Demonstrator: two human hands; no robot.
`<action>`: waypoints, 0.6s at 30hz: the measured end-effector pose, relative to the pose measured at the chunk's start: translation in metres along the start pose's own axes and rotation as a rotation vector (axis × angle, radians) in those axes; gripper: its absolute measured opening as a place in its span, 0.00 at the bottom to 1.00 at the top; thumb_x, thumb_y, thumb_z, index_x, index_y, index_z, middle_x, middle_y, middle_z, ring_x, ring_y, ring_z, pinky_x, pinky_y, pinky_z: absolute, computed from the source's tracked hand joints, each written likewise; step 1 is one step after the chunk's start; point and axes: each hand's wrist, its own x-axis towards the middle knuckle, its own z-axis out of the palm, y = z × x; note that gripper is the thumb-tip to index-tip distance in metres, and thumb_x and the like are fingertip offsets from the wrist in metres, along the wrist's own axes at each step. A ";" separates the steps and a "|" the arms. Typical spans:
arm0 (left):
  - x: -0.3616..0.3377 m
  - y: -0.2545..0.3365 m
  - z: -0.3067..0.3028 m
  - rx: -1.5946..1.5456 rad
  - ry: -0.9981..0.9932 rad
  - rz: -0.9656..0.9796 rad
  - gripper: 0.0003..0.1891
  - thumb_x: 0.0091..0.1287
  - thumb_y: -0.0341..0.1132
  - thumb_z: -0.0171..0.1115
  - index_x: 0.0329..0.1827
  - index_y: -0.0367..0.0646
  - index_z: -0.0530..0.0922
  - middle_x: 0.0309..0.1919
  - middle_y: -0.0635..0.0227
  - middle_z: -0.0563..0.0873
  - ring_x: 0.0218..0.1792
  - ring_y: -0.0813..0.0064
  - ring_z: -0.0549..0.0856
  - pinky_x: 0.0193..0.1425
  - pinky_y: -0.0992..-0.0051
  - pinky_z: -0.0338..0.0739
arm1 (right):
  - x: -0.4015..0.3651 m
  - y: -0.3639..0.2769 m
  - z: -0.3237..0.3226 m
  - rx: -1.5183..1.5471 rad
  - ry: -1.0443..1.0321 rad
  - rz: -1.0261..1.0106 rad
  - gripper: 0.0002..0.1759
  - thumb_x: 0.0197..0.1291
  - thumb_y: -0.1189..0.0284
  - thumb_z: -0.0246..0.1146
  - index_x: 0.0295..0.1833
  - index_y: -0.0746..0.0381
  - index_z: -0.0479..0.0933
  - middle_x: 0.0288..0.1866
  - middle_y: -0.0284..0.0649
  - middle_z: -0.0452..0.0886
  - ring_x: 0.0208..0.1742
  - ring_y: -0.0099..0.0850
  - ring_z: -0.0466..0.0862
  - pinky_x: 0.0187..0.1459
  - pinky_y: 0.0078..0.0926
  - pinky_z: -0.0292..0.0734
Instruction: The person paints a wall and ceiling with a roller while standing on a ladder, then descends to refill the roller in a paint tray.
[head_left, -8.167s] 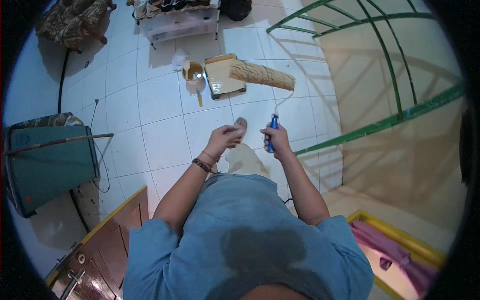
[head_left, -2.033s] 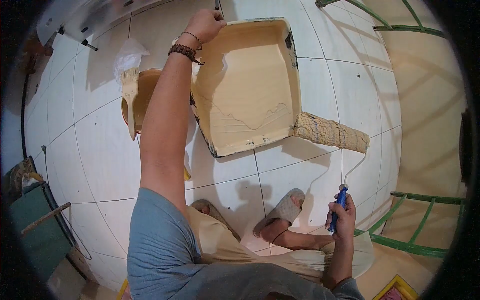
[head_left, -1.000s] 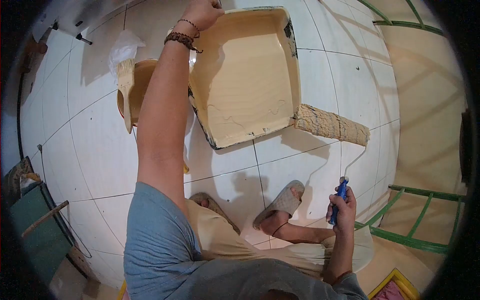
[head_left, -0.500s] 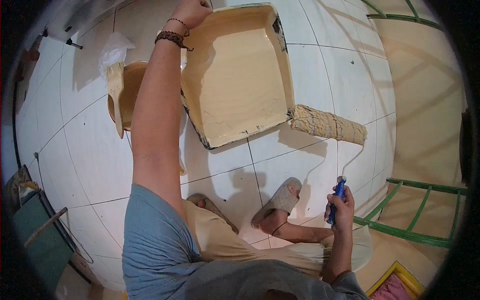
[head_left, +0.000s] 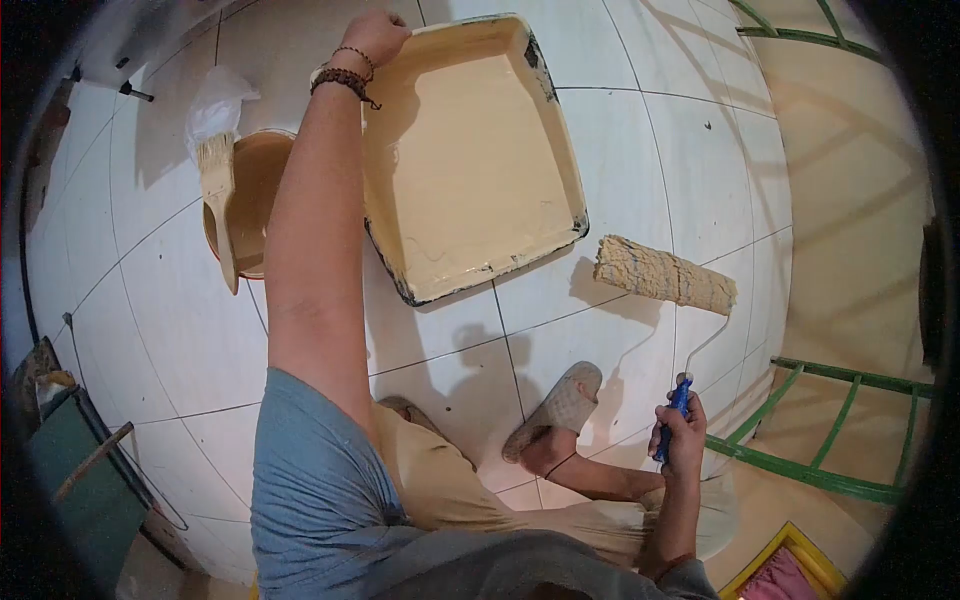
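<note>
My left hand (head_left: pixel 372 40) is closed at the far left corner of a black paint tray (head_left: pixel 500 265) coated in cream paint; its fingertips are partly hidden. A pool of cream paint (head_left: pixel 475 165) spreads over the tray's bottom. In my right hand (head_left: pixel 680 432) is the blue handle of a paint roller (head_left: pixel 668 275), fingers wrapped round it. The roller's shaggy sleeve, loaded with cream paint, hangs above the tiles to the right of the tray, apart from it. Left of my forearm, a paintbrush (head_left: pixel 218 215) rests across the rim of a round brown container (head_left: pixel 262 165).
White floor tiles (head_left: pixel 640 150) lie under everything. A crumpled white plastic bag (head_left: pixel 218 105) is beside the container. Green metal rungs (head_left: pixel 840 420) stand along the right. My sandalled feet (head_left: pixel 555 410) are close below the tray. A dark green board (head_left: pixel 80 480) leans at lower left.
The roller has come down slightly towards me, opening a gap from the tray's corner. My left hand and the tray's far edge have shifted a little left. The brush and container also appear slightly lower left.
</note>
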 end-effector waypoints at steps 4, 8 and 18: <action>-0.002 0.009 -0.009 0.073 -0.055 0.007 0.16 0.59 0.43 0.59 0.42 0.41 0.82 0.40 0.55 0.85 0.43 0.59 0.84 0.49 0.66 0.76 | -0.003 -0.003 0.006 0.001 0.004 -0.008 0.13 0.51 0.79 0.61 0.43 0.64 0.67 0.17 0.34 0.69 0.08 0.23 0.68 0.08 0.21 0.64; -0.005 0.021 -0.012 -0.088 -0.094 0.012 0.17 0.60 0.44 0.56 0.42 0.41 0.82 0.41 0.53 0.85 0.44 0.56 0.83 0.51 0.63 0.76 | -0.004 -0.001 0.007 0.003 -0.001 -0.033 0.13 0.51 0.79 0.61 0.43 0.64 0.67 0.16 0.34 0.69 0.08 0.23 0.68 0.08 0.20 0.64; -0.031 0.077 -0.053 -0.065 0.027 0.025 0.13 0.54 0.36 0.59 0.37 0.38 0.83 0.34 0.48 0.85 0.37 0.56 0.85 0.42 0.66 0.78 | -0.009 -0.006 0.011 -0.058 -0.026 -0.071 0.14 0.51 0.78 0.62 0.43 0.65 0.68 0.18 0.34 0.70 0.08 0.22 0.68 0.08 0.20 0.63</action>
